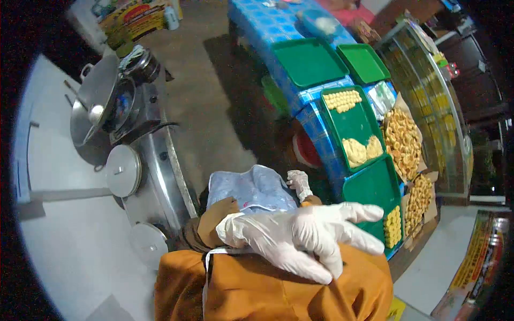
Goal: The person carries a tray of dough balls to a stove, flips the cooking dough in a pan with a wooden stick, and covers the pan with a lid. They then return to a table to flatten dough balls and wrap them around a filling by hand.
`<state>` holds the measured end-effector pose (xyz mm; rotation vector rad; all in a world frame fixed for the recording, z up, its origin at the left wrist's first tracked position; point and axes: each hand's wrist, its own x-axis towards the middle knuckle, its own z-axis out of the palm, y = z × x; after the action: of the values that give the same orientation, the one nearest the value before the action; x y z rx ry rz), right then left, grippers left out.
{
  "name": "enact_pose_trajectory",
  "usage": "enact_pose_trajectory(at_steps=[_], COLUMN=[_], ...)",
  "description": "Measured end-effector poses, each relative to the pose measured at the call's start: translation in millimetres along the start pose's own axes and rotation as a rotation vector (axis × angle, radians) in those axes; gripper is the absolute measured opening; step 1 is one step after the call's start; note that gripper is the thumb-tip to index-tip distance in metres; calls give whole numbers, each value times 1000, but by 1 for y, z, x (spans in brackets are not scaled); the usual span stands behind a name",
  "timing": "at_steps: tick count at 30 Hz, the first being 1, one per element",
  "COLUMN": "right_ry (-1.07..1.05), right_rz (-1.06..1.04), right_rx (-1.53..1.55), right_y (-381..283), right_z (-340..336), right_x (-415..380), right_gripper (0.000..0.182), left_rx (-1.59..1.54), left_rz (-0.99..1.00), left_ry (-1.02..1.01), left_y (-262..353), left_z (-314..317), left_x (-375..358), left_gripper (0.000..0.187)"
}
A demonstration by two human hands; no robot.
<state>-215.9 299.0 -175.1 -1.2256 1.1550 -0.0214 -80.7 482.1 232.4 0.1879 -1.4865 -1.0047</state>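
Observation:
My left hand [316,232], in a white glove, reaches across the front of the orange clothing [241,283]. Its fingers are spread, some of them bent, and it holds nothing. Smaller and farther off, my right hand [299,183], also gloved, is beside the grey-blue apron [251,187], its fingers loosely bent and apart with nothing visible in them. To the right, a green tray [356,128] carries small dough pieces [342,100] and larger dough lumps [362,151]. A nearer green tray [364,187] has rows of yellow pieces [393,227].
A blue-covered table [257,21] also bears two other green trays [310,61] and baked pieces [402,142] on paper. Beyond stands a glass case [428,101]. At left are a large wok [80,125], a lidded pot [123,170] and a metal counter [163,160].

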Motion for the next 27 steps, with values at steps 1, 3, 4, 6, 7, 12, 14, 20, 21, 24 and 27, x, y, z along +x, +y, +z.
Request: enact_pose_trajectory(at_steps=[1, 3, 4, 6, 7, 12, 14, 20, 21, 24, 27], right_ry=[27, 75, 92, 121, 141, 219, 241, 399, 432, 546, 608], right_rz=[2, 0, -1, -7, -8, -6, -6, -24, -36, -53, -32], right_rx=[19, 48, 59, 70, 77, 139, 160, 336, 363, 467, 407], right_y=[-3, -6, -12, -15, -18, -33, -32, -40, -37, -37, -24], right_z=[1, 5, 8, 14, 20, 62, 81, 116, 117, 118, 107], right_x=[0, 3, 4, 7, 7, 11, 17, 16, 15, 8, 3], right_gripper=[29, 29, 29, 29, 29, 29, 25, 19, 16, 17, 11], left_rx=[-59, -54, -93, -193, -257, -571, -664, -880, -914, -1008, -1078], left_rz=[-25, -48, -37, -30, -22, 63, 81, 103, 104, 93, 89], left_ry=[52, 54, 62, 92, 99, 59, 44, -43, -59, -124, -164], left_y=[0, 5, 8, 12, 10, 38, 49, 71, 72, 70, 63], left_z=[-6, -28, -39, -56, -63, -81, -88, -123, -127, -137, -141], left_x=[0, 1, 2, 3, 3, -3, -6, -10, -10, -10, -1], left_gripper=[8, 8, 9, 13, 14, 15, 16, 17, 18, 19, 19])
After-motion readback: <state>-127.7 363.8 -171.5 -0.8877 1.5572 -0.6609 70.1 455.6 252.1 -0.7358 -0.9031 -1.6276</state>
